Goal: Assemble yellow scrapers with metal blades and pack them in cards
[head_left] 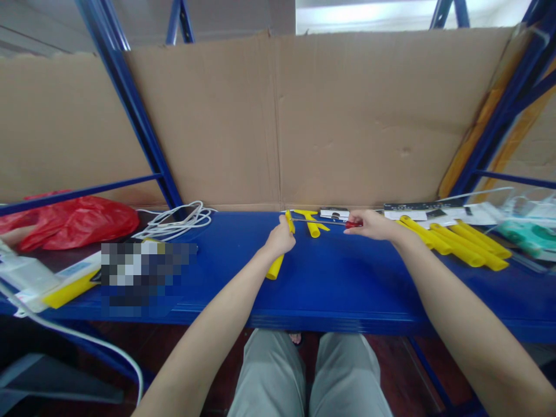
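Observation:
My left hand [280, 236] is closed around a yellow plastic handle [275, 268]. The handle's tubular grip points toward the front edge, and its head shows above my fingers. My right hand [369, 225] grips a screwdriver by its red handle [353, 225]. The screwdriver's long thin shaft [319, 220] runs left to the head of the yellow handle; whether its tip touches a screw there is too small to tell. Just behind the shaft, a second yellow piece with a forked head [313, 227] lies on the blue shelf [339, 284].
Several yellow tubes [460, 246] lie at right beside white-and-black packaging [417, 214] and green plastic [527, 237]. A small black-and-white item [334, 214] sits at the back. Leftward are coiled white cable [186, 221], a red bag [82, 220] and another person's hand [17, 236]. Cardboard [278, 127] stands behind.

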The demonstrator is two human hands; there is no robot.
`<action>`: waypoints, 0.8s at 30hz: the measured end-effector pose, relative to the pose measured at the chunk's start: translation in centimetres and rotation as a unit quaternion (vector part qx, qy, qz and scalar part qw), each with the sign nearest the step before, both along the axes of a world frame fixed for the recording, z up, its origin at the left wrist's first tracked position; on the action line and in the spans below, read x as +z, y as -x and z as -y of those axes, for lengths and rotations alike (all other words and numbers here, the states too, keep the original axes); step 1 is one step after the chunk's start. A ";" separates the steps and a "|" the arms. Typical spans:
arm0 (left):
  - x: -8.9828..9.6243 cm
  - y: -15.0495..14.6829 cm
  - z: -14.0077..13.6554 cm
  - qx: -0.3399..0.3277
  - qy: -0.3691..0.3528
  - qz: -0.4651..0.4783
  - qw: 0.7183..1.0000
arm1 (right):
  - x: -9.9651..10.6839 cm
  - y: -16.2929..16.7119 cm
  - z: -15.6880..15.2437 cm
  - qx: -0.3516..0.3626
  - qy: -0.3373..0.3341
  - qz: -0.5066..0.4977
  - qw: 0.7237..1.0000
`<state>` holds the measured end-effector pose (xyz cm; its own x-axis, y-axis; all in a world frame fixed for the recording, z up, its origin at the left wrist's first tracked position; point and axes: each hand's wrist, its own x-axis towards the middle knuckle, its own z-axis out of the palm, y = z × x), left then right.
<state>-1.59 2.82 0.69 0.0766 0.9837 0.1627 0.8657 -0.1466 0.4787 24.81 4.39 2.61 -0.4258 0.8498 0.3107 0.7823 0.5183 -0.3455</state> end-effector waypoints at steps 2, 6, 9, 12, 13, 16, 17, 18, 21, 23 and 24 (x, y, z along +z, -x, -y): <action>0.1 0.0 0.1 -0.003 0.002 -0.006 1.000 | 0.1 0.0 0.2 0.005 0.007 -0.004 1.000; 0.1 0.1 0.0 -0.003 0.006 -0.006 1.000 | 0.6 0.1 0.7 0.003 0.062 -0.005 0.998; 0.1 0.2 -0.1 0.001 0.008 0.000 1.000 | 0.7 0.3 0.9 -0.006 0.099 0.000 0.995; 0.1 0.2 -0.2 0.001 0.007 0.002 1.000 | 0.5 0.6 0.8 -0.008 0.112 -0.002 0.994; 0.1 0.2 -0.2 0.001 0.006 0.001 1.000 | 0.4 0.6 0.8 -0.009 0.110 -0.008 0.994; 0.0 0.3 -0.2 -0.003 0.003 -0.004 1.000 | 0.1 0.9 0.7 -0.024 0.076 -0.031 0.996; 0.0 0.3 -0.2 -0.003 0.002 -0.007 1.000 | 0.1 0.9 0.7 -0.029 0.060 -0.034 0.997; 0.0 0.3 -0.2 -0.004 0.002 -0.010 1.000 | 0.0 0.9 0.6 -0.032 0.046 -0.032 0.998; 0.0 0.3 -0.2 -0.007 0.002 -0.018 1.000 | -0.1 0.7 0.4 -0.024 0.034 -0.020 0.999; 0.0 0.4 -0.2 -0.012 0.001 -0.022 1.000 | -0.2 0.5 0.3 -0.013 0.052 -0.005 0.999; 0.0 0.4 -0.2 -0.014 0.001 -0.023 1.000 | -0.2 0.4 0.3 -0.008 0.065 0.002 0.998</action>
<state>-1.98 3.01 0.69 0.1106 0.9815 0.1560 0.8827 -0.1692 0.4384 24.37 4.11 2.37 -0.4131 0.8893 0.1962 0.7912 0.4571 -0.4063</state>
